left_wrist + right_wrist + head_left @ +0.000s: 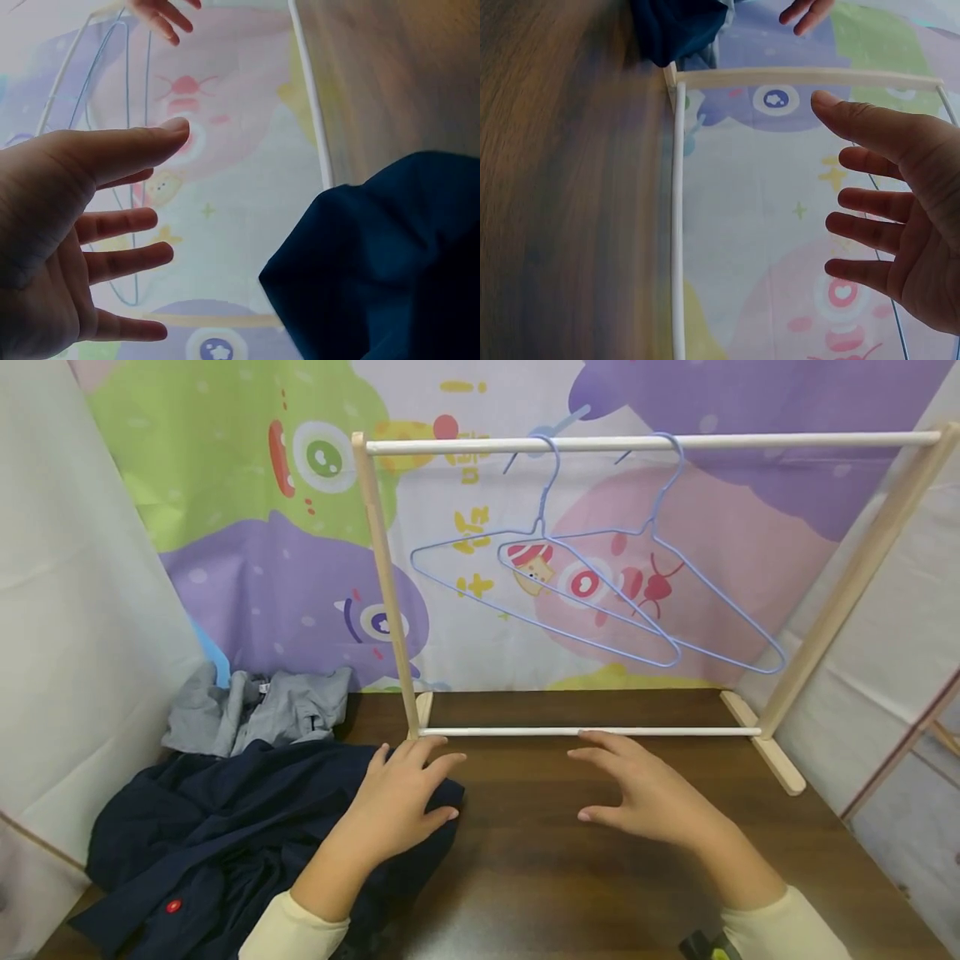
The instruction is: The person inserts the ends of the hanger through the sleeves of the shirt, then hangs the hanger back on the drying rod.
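At far L, a grey garment (300,706) is lying crumpled on the table (525,877), approx. level w/ the rack's L foot. In front of it, touching, a navy garment (217,827) is sprawling in loose folds, a red button (174,907) showing nr its lower L. Next, the L hand (405,797) is hovering by the navy garment's R side, fingers spread, thumb out, pinching nothing; L wrist view is showing a gap betw. thumb & cloth.

Key relation: navy garment is lying below & to the L of the L hand, its long axis running approx. lower L to upper R, tho folds are making that hard to tell. L hand is clearly the nearer one.

Mid to R, the rack (615,444) is standing behind both hands, L hanger (542,518) & R hanger (653,522) hanging off its top bar, overlapping in view, both bare. The R hand (645,789) is hovering in front of the low bar, well apart from the cloth, fingers spread, thumb apart, holding nothing. Behind, a cartoon backdrop (465,643) is hanging.

Count: 1 navy garment, 1 grey (poss. more in the heap, can't tell), 1 rack, 2 hangers, 1 red button visible, 2 hands.
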`<control>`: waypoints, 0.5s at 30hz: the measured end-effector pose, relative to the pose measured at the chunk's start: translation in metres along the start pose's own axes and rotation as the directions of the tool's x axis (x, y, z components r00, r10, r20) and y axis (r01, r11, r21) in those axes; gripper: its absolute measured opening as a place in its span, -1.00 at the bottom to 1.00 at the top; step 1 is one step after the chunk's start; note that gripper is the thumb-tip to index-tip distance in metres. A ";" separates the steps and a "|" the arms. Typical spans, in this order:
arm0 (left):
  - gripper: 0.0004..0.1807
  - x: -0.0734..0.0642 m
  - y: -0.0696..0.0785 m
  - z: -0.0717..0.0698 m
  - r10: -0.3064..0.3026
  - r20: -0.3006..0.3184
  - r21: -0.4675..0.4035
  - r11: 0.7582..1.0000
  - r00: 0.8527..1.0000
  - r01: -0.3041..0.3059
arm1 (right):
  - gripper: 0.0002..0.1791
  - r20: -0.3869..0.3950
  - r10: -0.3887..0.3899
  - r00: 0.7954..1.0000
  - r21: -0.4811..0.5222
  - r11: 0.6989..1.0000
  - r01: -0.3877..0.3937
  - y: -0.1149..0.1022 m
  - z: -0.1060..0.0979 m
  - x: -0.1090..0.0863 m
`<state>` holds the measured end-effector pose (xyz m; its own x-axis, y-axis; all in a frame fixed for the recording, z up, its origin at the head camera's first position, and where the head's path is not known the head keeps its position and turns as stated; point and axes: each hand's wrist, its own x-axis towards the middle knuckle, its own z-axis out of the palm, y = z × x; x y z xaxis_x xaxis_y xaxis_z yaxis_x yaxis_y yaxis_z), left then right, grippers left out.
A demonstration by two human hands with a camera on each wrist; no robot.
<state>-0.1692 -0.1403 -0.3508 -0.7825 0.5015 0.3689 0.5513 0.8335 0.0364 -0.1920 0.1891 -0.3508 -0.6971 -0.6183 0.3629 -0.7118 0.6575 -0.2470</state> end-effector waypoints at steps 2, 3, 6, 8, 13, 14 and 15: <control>-0.29 -0.002 -0.002 -0.003 -0.001 -0.003 0.000 1.000 1.000 0.001 | -0.26 0.000 -0.012 1.000 0.001 1.000 0.012 -0.003 0.001 0.001; -0.28 -0.003 -0.003 -0.004 -0.001 -0.005 -0.002 1.000 1.000 0.001 | -0.26 0.002 -0.019 1.000 -0.001 1.000 0.019 -0.004 0.001 0.002; -0.27 -0.007 -0.006 -0.009 0.001 -0.011 -0.020 1.000 1.000 -0.001 | -0.24 0.015 -0.036 0.999 -0.003 0.999 0.036 -0.007 0.003 0.005; -0.26 -0.009 -0.008 -0.012 0.001 -0.009 -0.030 1.000 1.000 -0.002 | -0.23 0.019 -0.051 0.998 -0.004 0.999 0.052 -0.009 0.004 0.008; -0.24 -0.016 -0.016 -0.020 -0.001 0.021 -0.068 0.998 1.000 0.003 | -0.20 0.031 -0.097 0.995 -0.008 0.995 0.098 -0.015 0.007 0.013; -0.24 -0.018 -0.018 -0.022 -0.001 0.029 -0.075 0.997 1.000 0.004 | -0.19 0.035 -0.103 0.994 -0.011 0.995 0.104 -0.017 0.008 0.014; -0.24 -0.019 -0.020 -0.023 -0.001 0.036 -0.082 0.997 0.999 0.004 | -0.19 0.040 -0.108 0.993 -0.014 0.994 0.109 -0.018 0.009 0.015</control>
<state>-0.1588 -0.1722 -0.3375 -0.7930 0.5088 0.3350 0.5701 0.8137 0.1137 -0.1909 0.1642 -0.3491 -0.6191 -0.7024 0.3513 -0.7820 0.5924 -0.1938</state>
